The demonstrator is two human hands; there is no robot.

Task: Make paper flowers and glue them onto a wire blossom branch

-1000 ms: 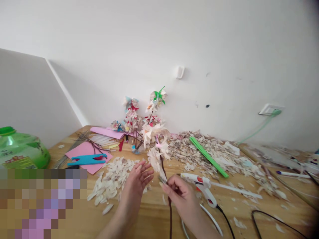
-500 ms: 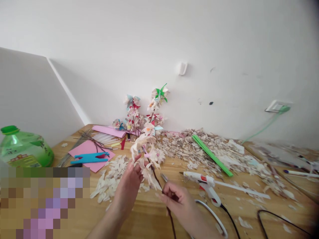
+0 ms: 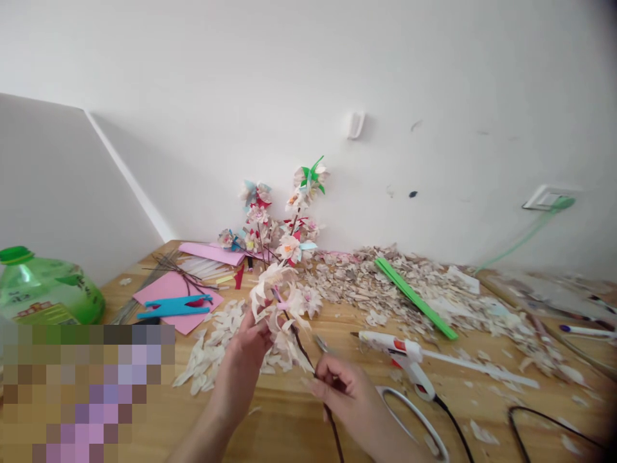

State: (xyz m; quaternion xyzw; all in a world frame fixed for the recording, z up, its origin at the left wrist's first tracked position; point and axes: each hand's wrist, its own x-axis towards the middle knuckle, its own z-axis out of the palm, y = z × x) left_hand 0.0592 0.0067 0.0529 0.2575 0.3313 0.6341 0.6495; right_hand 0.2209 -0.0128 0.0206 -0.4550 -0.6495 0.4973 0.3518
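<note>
My right hand [image 3: 344, 393] is closed around the dark brown stem of a handmade flower branch [image 3: 282, 308] with cream and pink paper blossoms, tilted up to the left. My left hand [image 3: 245, 354] reaches into the blossoms from below, its fingers pressed against the petals. A pile of loose cream petals [image 3: 212, 350] lies on the wooden table [image 3: 299, 424] just left of my hands. A white hot glue gun [image 3: 400, 352] lies to the right of them.
A bunch of finished paper flowers [image 3: 284, 222] stands by the wall. Pink paper sheets [image 3: 164, 297] with a blue cutout lie at the left, next to a green plastic bottle [image 3: 43, 289]. A green strip [image 3: 414, 297] rests on scattered scraps. Black cables cross the front right.
The flower branch has tilted from upright over to the left. My left hand, open beside it before, has closed in on the blossoms. My right hand has kept its hold on the stem.
</note>
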